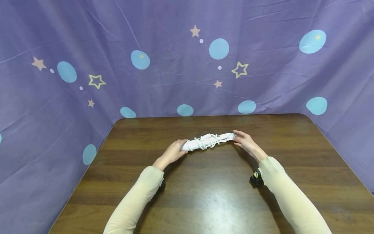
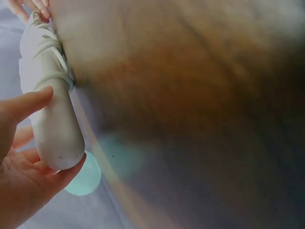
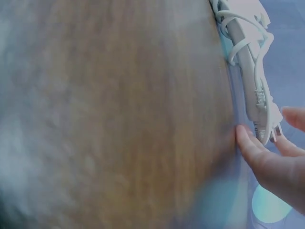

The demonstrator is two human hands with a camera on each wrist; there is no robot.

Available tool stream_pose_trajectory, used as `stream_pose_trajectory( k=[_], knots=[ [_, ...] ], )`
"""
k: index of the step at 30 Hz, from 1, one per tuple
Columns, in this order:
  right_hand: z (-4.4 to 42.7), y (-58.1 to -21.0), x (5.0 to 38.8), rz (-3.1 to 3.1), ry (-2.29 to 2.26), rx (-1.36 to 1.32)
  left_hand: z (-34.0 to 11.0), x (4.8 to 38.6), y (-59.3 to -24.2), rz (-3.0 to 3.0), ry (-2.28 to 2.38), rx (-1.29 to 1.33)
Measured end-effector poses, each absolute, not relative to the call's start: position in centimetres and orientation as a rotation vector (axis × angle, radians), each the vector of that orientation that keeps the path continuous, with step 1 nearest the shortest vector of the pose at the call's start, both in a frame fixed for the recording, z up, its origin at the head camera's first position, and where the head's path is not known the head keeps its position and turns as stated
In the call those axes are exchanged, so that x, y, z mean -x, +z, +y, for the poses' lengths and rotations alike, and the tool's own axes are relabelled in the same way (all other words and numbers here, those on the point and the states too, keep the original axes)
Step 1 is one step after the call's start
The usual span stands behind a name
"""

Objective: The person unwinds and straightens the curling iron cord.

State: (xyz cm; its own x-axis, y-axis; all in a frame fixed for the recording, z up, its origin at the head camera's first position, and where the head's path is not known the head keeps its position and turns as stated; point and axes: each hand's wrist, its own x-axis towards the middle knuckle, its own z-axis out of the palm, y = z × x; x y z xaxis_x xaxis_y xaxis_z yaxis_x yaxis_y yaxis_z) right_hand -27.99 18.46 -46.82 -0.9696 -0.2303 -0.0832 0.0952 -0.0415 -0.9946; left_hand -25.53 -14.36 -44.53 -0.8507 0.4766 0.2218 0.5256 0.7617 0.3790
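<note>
A long white wand-shaped appliance [image 1: 196,144] lies across the far middle of the view, its white cord [image 1: 215,140] wound loosely around it. My left hand [image 1: 174,151] grips its thick rounded end; in the left wrist view the thumb [image 2: 44,97] presses one side and fingers reach round the other. At the thinner end, my right hand [image 1: 246,142] has its fingers spread around the tip. Close up in the right wrist view, those fingers [image 3: 255,148] are nearly straight beside the two-pronged plug [image 3: 275,132], and the thumb [image 3: 293,117] seems apart from the appliance.
The brown wooden table [image 1: 204,182] carries a bright glare patch near its front. Behind it and along the sides hangs a purple curtain [image 1: 175,91] printed with stars and blue dots. A black wrist camera [image 1: 256,178] sits under the right sleeve.
</note>
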Motion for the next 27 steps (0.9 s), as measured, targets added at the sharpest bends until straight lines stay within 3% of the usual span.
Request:
stream_pose_trajectory(
  k=[10,17,27],
  knots=[
    [18.3,-45.5,27.0,1.917,-2.249,0.114,-14.4,24.7,-44.3,-2.826,-0.705,0.788],
    [18.6,-43.3,25.4,2.193,-2.120,0.180,-14.8,23.0,-42.3,-2.780,-0.787,0.842],
    [19.5,-41.7,23.3,2.402,-2.053,0.441,-15.9,21.0,-40.7,-2.744,-0.880,0.941]
  ],
)
